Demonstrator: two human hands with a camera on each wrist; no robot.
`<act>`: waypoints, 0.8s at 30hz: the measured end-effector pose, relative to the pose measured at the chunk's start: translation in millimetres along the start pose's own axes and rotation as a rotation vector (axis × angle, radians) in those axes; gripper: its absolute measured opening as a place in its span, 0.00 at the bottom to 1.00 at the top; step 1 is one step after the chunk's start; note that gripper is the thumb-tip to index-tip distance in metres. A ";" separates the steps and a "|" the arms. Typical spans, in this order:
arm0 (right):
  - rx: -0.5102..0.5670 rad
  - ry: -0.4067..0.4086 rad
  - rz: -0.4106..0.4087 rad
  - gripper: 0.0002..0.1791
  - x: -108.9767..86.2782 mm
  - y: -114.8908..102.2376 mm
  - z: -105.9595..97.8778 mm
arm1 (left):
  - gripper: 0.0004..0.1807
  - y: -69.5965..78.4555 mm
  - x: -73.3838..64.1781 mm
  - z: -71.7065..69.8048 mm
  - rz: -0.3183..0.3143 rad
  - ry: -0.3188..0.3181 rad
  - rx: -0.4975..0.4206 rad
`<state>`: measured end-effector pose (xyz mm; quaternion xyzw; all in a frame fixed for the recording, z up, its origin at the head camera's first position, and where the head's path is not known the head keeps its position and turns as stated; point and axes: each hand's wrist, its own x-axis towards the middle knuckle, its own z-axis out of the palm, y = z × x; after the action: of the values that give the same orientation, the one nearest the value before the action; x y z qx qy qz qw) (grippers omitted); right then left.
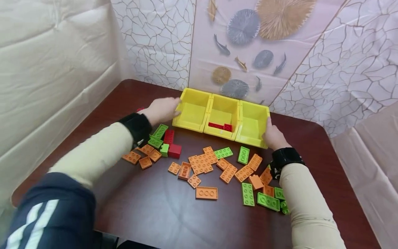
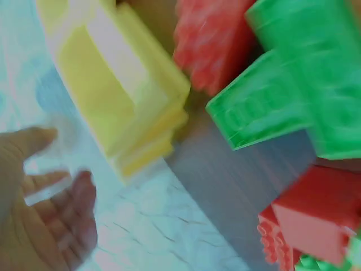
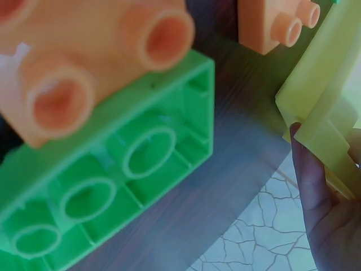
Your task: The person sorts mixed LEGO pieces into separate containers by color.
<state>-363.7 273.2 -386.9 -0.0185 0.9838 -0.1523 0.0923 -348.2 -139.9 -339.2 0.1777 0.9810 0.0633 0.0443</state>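
A yellow bin with three joined compartments (image 1: 222, 134) stands at the back of the table. Red bricks (image 1: 224, 127) lie in its middle compartment. My right hand (image 1: 275, 135) grips the bin's right end, with fingers against the yellow wall (image 3: 316, 107) in the right wrist view. At the left end, my left hand (image 1: 162, 110) is beside the bin's edge, palm facing it. In the left wrist view that hand's fingers (image 2: 62, 220) are loosely bent and apart from the blurred yellow wall (image 2: 101, 84), with nothing held.
Orange bricks (image 1: 199, 163) are scattered across the middle of the table (image 1: 149, 204). Green bricks (image 1: 248, 194) lie at the right, partly behind my right forearm. Red bricks (image 1: 174, 151) and green bricks (image 1: 160, 131) sit near my left wrist. A patterned sheet (image 1: 230, 69) hangs behind the bin.
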 end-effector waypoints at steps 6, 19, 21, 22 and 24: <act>0.009 0.001 0.013 0.42 -0.3 -2.2 -3.9 | 0.26 13.1 -48.1 19.5 0.337 -0.175 0.073; 0.030 -0.029 0.000 0.42 -0.3 4.6 -0.2 | 0.26 37.3 -54.0 40.8 0.469 -0.248 0.163; 0.032 -0.019 -0.004 0.42 -0.8 3.6 -1.1 | 0.25 43.7 -50.5 34.6 0.491 -0.203 0.162; 0.031 -0.011 -0.005 0.42 -1.0 3.3 -1.7 | 0.25 47.6 -48.0 31.2 0.508 -0.173 0.157; 0.025 -0.001 -0.007 0.42 -1.2 3.4 -2.5 | 0.25 56.7 -41.8 24.1 0.542 -0.120 0.147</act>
<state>-363.1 277.3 -385.3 -0.0209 0.9818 -0.1648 0.0925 -287.0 -99.4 -352.4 0.4394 0.8955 -0.0089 0.0706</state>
